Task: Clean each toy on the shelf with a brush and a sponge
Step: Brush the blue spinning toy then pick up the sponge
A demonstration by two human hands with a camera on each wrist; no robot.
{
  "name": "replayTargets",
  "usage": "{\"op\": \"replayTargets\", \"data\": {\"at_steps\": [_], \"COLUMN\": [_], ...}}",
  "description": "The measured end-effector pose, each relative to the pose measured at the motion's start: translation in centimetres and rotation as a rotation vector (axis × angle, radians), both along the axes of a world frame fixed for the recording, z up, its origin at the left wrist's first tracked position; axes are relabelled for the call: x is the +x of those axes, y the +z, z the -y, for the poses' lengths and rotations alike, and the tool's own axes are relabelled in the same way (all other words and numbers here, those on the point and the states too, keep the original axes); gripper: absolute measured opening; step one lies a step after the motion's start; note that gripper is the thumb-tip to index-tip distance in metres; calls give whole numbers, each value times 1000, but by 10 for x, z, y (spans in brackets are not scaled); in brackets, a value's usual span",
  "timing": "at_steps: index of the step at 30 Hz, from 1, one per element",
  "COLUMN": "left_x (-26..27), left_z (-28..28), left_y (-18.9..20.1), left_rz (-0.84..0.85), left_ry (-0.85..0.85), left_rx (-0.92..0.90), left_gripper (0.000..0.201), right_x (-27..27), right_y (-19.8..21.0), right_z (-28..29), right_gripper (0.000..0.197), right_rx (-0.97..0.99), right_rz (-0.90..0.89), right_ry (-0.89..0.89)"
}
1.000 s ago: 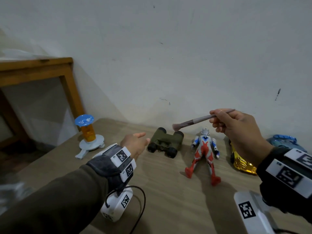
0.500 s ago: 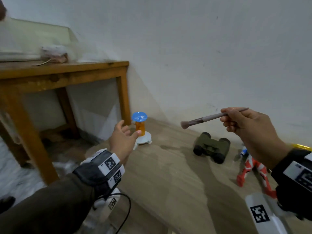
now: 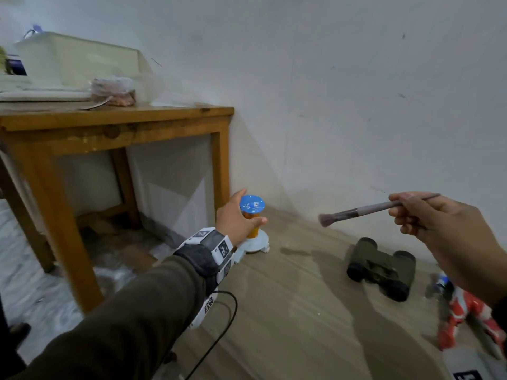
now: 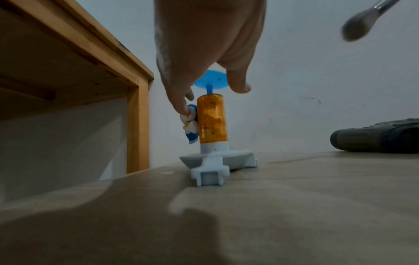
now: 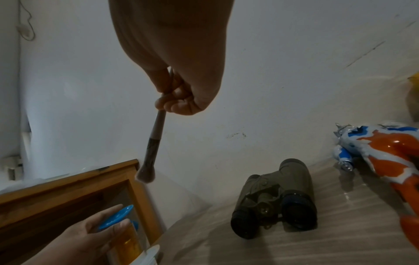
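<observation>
Pale plaster wall [image 3: 356, 91] fills most of what I see, with a wood-grain shelf [image 3: 288, 311] running along its foot and a wooden table [image 3: 115, 119] standing at the shelf's left end, cluttered on top with a translucent box [image 3: 82, 58].

At the left end of the shelf stands the pump toy [image 4: 212, 122]: an orange cylinder on a grey-white base, topped by a blue disc, with a small blue-and-white figure clinging to its side. I have my left hand [image 3: 237, 220] around it, fingers spread and only loosely bent; one fingertip [image 4: 182, 109] touches the little figure while the thumb [image 4: 238, 84] hangs just clear on the other side, so nothing is gripped.

My right hand [image 3: 439, 223] is up in the air over the shelf, fingers curled and pinching the thin handle of the brush [image 3: 365, 211]. Its bristle head points left toward the pump toy but remains apart from it, touching nothing.

Below the brush, the olive binoculars [image 3: 381, 268] lie on the shelf near the wall. Just to their right, the red, blue and silver action figure [image 5: 385, 154] lies flat, partly cut off by the frame edge.
</observation>
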State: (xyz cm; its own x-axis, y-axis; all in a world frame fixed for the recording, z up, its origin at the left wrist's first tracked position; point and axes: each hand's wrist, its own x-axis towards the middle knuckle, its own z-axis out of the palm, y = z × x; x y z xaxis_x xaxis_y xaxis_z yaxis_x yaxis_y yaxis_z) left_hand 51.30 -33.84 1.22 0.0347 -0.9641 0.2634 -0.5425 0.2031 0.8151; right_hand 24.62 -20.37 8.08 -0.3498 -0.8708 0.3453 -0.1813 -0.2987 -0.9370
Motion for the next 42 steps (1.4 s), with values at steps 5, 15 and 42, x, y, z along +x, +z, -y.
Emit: {"op": "replayTargets", "data": {"at_steps": [5,15,42], "left_x": [-6,-17,-177], "left_z": [8,-4,-360], "left_y": [0,1,12], "left_rz": [2,-8,-552], "left_ry": [28,-22,-691], "left_rx": [-15,-43,19], "left_gripper": [81,82,76], "right_x": [-4,-14,-84], "right_y": [-5,-2,16], "right_z": [-1,-19,-348], "right_gripper": [18,18,26], "right_rx": [24,15,-320], "right_rz": [6,29,138], "right_ry": [-3,-26,-393]}}
